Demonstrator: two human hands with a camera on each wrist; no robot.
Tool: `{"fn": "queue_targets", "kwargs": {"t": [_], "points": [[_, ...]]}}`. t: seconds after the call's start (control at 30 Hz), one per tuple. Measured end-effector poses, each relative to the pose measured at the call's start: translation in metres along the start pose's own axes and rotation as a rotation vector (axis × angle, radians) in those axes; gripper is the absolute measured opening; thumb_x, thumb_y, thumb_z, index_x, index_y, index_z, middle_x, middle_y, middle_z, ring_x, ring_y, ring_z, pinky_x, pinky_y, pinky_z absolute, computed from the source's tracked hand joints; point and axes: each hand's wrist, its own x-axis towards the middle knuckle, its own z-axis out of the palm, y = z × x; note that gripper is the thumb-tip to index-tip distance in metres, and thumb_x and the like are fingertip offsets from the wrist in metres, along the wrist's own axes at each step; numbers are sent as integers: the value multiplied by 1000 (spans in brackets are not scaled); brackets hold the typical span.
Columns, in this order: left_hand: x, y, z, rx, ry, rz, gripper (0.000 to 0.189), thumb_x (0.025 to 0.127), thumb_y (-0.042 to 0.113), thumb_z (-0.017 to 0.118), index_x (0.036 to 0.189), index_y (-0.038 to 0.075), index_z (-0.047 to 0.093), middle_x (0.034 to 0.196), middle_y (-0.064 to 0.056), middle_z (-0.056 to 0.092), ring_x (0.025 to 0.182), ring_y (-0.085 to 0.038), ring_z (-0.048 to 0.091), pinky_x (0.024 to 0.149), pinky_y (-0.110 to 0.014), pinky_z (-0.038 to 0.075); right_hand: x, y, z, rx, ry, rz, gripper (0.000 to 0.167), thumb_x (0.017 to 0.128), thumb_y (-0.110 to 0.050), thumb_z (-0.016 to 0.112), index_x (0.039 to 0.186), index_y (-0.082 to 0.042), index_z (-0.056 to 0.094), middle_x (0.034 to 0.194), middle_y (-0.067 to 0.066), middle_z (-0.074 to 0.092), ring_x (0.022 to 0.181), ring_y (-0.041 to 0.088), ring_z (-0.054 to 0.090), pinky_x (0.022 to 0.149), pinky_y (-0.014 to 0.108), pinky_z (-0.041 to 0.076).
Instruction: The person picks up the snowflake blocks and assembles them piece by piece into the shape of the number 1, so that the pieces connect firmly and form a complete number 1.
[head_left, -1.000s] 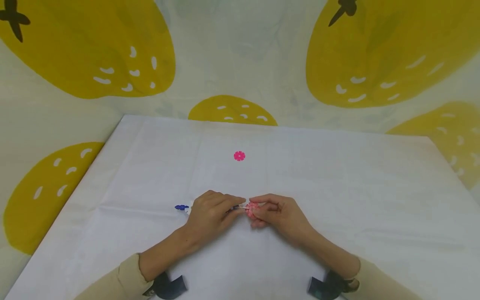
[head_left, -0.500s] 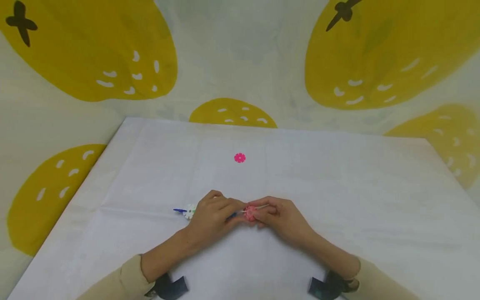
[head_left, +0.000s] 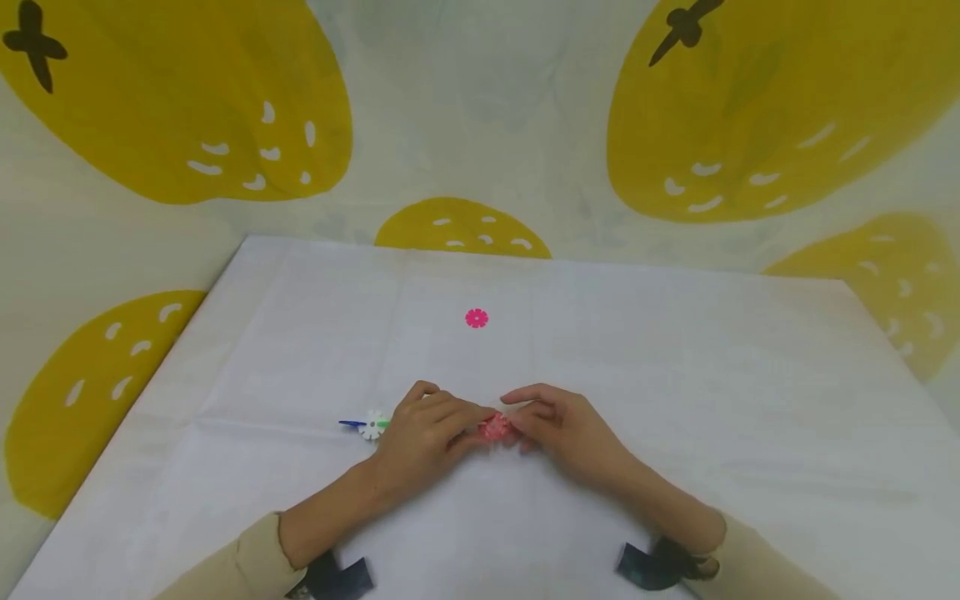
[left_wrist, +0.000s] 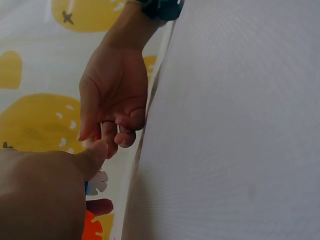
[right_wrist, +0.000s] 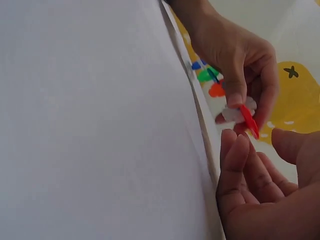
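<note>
My left hand (head_left: 431, 425) grips a row of notched snowflake discs joined edge to edge. Out of its left side stick a blue disc (head_left: 349, 423), a white disc (head_left: 372, 426) and part of a green disc (head_left: 384, 423). An orange disc (right_wrist: 216, 90) shows farther along the row in the right wrist view. At the right end, by the left thumb, a white disc (right_wrist: 232, 115) meets a red-pink disc (right_wrist: 249, 122). My right hand (head_left: 573, 429) is close beside that end, its thumb and fingers spread apart with nothing gripped. The left palm hides the row's middle.
One loose pink snowflake disc (head_left: 477, 318) lies flat on the white-covered table (head_left: 675, 358), beyond the hands. Behind the table hangs a pale cloth (head_left: 480, 108) printed with large yellow fruit. Dark straps sit at both wrists.
The right fingers, earlier pinching the red-pink disc, have loosened and come off it. That disc stays at the row's right end by the left thumb. The row has shifted slightly left.
</note>
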Motion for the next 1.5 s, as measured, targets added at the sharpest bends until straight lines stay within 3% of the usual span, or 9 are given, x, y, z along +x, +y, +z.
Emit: {"fn": "queue_targets", "kwargs": {"t": [0.23,0.4,0.5,0.7,0.83,1.07,1.23,1.5], "points": [[1,0,0,-16,-2,-18,34,77,19,81,109,14,71,96,7,71,81,-8,64,78,-32,43,29,-16,-30,-112,76,-4,33,93,-24,65,120,-7,62,99,7,70,85,24,66,74,36,54],[2,0,2,-29,-18,-39,33,78,20,80,110,15,71,97,8,70,83,-7,64,80,-31,42,68,-26,-48,-269,133,-123,34,90,-25,69,118,-7,64,99,4,69,88,21,65,74,37,53],[2,0,4,-35,-21,-40,34,78,21,80,110,16,71,96,8,70,83,-7,64,81,-31,42,89,-26,-53,-362,164,-151,33,89,-27,70,117,-10,65,98,-3,67,89,16,63,73,35,51],[4,1,8,-27,-23,-34,32,79,23,79,109,15,72,96,8,70,85,-6,64,82,-31,41,120,-16,-53,-329,152,-44,37,86,-29,73,119,-15,65,105,-3,63,92,18,57,71,35,53],[3,1,9,-25,-29,-43,31,78,22,80,108,15,73,95,8,71,84,-6,64,82,-30,41,136,-7,-48,-380,164,-21,37,83,-30,75,117,-16,66,106,-3,63,90,19,54,74,30,48],[2,1,10,-13,-18,-29,32,76,21,82,106,14,73,94,8,71,83,-6,65,80,-31,43,146,4,-43,-466,189,-42,39,81,-32,77,117,-21,67,94,3,55,81,20,47,70,32,38],[-1,3,10,-20,-30,-39,33,77,20,81,108,14,72,95,7,71,84,-5,64,82,-32,43,145,9,-41,-462,215,-30,37,81,-32,78,115,-21,68,93,4,54,80,20,46,69,32,38],[-5,3,12,-22,-9,-6,32,77,21,81,107,14,72,95,8,70,84,-5,64,81,-33,43,144,15,-37,-535,236,-79,38,79,-34,79,113,-18,70,89,4,53,78,19,47,68,31,38]]}}
